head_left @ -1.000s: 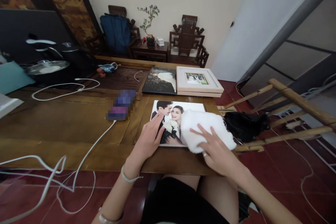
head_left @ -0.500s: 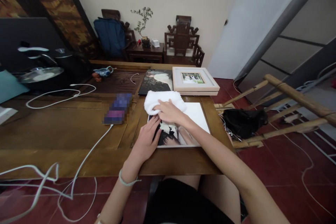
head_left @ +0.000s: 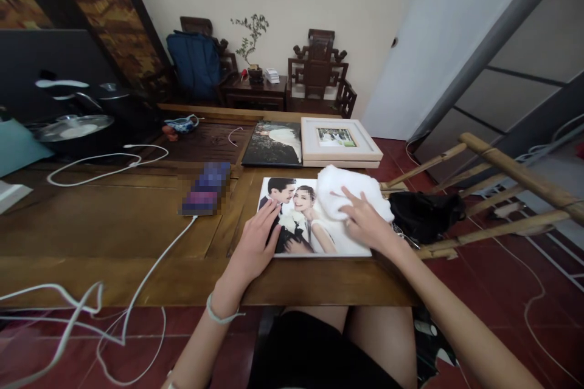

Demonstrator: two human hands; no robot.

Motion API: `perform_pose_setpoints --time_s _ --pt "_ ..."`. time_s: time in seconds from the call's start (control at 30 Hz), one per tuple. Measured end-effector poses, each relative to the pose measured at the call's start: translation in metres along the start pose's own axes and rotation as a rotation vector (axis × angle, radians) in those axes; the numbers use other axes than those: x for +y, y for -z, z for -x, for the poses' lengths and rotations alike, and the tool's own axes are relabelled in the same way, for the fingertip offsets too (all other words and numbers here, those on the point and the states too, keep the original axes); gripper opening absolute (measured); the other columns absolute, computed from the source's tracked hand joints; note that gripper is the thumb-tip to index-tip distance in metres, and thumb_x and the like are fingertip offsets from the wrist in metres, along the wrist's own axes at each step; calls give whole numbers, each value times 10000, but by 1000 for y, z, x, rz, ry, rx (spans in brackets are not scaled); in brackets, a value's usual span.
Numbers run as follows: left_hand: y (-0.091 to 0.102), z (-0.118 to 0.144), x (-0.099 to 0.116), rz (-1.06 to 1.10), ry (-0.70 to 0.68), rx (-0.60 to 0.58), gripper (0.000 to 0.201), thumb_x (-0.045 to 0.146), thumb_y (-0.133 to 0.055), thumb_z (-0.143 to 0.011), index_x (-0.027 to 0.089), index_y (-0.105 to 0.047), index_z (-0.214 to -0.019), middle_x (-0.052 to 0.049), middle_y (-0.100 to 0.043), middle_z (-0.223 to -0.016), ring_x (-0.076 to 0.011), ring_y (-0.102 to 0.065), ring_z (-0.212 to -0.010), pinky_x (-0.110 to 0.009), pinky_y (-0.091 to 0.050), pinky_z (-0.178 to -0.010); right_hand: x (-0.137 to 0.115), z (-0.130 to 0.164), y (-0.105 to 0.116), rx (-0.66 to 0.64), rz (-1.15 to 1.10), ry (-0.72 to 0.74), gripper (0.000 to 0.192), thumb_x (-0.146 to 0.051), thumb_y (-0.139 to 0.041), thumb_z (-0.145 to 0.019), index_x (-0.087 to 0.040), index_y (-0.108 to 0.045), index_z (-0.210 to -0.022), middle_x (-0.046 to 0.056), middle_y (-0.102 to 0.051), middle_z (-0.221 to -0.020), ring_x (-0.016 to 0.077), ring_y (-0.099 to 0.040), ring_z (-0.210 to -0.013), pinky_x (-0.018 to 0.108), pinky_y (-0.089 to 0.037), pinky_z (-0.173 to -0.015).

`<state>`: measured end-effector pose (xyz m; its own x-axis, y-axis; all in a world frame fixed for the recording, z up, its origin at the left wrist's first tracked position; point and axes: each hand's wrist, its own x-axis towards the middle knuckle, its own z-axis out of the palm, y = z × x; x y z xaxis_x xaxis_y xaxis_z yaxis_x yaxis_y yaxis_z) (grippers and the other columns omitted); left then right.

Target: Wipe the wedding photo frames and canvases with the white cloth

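Observation:
A large wedding photo print [head_left: 301,219] lies flat on the wooden table [head_left: 114,219] right in front of me. My left hand [head_left: 255,246] rests flat on the print's left edge, fingers spread. My right hand [head_left: 365,222] presses a white cloth [head_left: 349,194] onto the print's upper right corner, fingers stretched over the cloth.
Behind the print lie a dark photo [head_left: 274,143] and a white framed picture [head_left: 337,140]. A phone on a white cable [head_left: 205,188] lies to the left. A black bag [head_left: 424,213] sits on a bamboo rack [head_left: 502,194] at the right. Pots [head_left: 77,121] stand far left.
My right hand has swept the cloth from the print's lower right to its top left, then across to the upper right. My left hand has stayed on the left edge.

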<state>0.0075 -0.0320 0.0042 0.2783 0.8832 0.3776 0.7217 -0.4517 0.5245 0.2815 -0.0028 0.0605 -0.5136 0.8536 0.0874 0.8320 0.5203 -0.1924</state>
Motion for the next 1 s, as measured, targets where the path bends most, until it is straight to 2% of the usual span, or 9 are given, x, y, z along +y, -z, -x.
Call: perform_pose_setpoints --time_s 0.17,0.27,0.4,0.57,0.67,0.73,0.8,0.87,1.0 --pt "0 1 1 6 -1 5 438 269 -376 -927 185 -389 -1357 -115 -403 -1428 -235 -303 -1354 -483 -287 -1086 -53 74 1 -65 14 125 362 7 -398 -578 -185 -643 -764 24 -337 -1457 281 -73 -1392 625 -87 -1088" --pt "0 1 0 2 -12 9 438 268 -373 -929 187 -384 -1359 -117 -393 -1434 -232 -302 -1355 -479 -286 -1087 -72 94 4 -110 -11 179 369 3 -410 -510 -201 -634 -720 1 -328 -1460 287 -87 -1390 621 -63 -1096" --pt "-1 1 -1 3 -18 14 438 268 -370 -930 189 -380 -1361 -112 -395 -1434 -224 -297 -1357 -466 -280 -1093 -59 73 7 -100 -86 175 415 -3 -403 -549 -207 -649 -813 19 -416 -1413 251 -171 -1379 591 -86 -1105" --pt "0 0 -2 -6 -3 -26 435 274 -352 -936 162 -391 -1354 -115 -390 -1437 -222 -288 -1361 -456 -283 -1092 -14 -7 7 -15 -70 106 400 -37 -390 -648 -131 -647 -941 166 -503 -1324 270 -316 -1327 588 -164 -1075" --pt "0 0 -3 -7 10 -36 440 283 -357 -935 163 -385 -1358 -112 -394 -1435 -219 -289 -1360 -454 -280 -1094 6 -50 8 32 -65 90 450 -40 -369 -677 -128 -634 -1030 151 -579 -1241 282 -447 -1238 562 -261 -1037" --pt "0 1 -3 -5 16 -36 443 285 -356 -936 166 -378 -1363 -110 -392 -1436 -217 -291 -1360 -454 -279 -1094 13 -65 9 52 -78 81 472 -34 -354 -688 -148 -633 -1052 114 -629 -1175 264 -542 -1138 511 -327 -1009" --pt "0 1 -3 1 16 -32 442 284 -357 -936 179 -376 -1365 -103 -391 -1438 -219 -290 -1360 -457 -279 -1094 14 -65 8 60 -75 69 472 -34 -350 -695 -152 -631 -1056 110 -630 -1174 264 -531 -1152 508 -323 -1012" --pt "0 1 -2 7 16 -26 440 284 -363 -934 191 -380 -1364 -99 -394 -1437 -225 -290 -1360 -466 -279 -1092 8 -50 5 56 -51 66 448 -40 -364 -694 -134 -627 -1044 142 -590 -1228 283 -420 -1260 559 -250 -1041" --pt "0 1 -1 9 7 -20 438 276 -361 -933 181 -389 -1360 -105 -386 -1441 -229 -288 -1361 -463 -280 -1093 -18 9 0 12 -52 111 368 -25 -393 -657 -140 -637 -907 139 -487 -1347 277 -259 -1351 594 -133 -1080"
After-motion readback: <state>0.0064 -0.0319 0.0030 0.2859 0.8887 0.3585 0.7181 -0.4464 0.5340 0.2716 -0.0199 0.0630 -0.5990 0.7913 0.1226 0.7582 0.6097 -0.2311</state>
